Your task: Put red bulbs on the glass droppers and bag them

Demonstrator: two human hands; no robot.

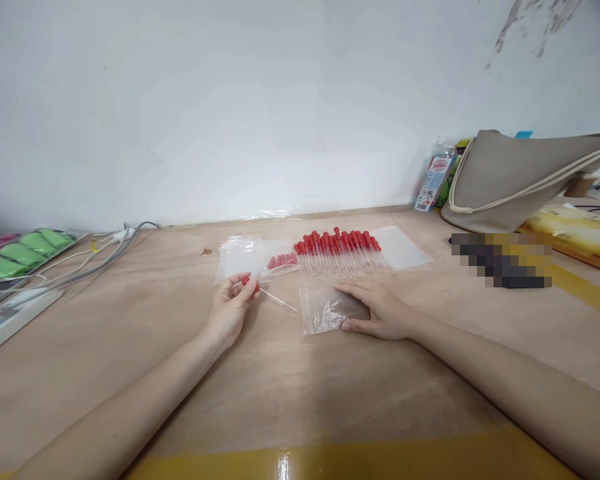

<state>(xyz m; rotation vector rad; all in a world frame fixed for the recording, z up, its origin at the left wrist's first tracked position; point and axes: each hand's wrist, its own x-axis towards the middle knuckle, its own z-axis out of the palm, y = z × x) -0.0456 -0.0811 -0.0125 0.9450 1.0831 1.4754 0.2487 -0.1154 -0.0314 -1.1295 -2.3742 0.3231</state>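
My left hand (231, 308) is closed on a dropper (279, 300), its red rubber bulb between thumb and fingers. The clear glass tube points right, toward a transparent zip bag (325, 310) lying flat on the table. On the right part of that bag rests my right hand (380, 312), thumb and fingers spread apart. Behind the bag lies a row of several red-bulbed droppers (337, 250), bulbs toward the wall. To their left is a bag with several red bulbs (283, 260), beside a stack of clear bags (237, 257).
Another clear bag (403, 247) lies right of the droppers. Farther right are a grey bag (520, 180), a bottle (435, 180), a yellow package (575, 233) and a blurred dark object (500, 263). Cables (105, 257), a power strip (20, 320) and green packets (30, 250) are at left.
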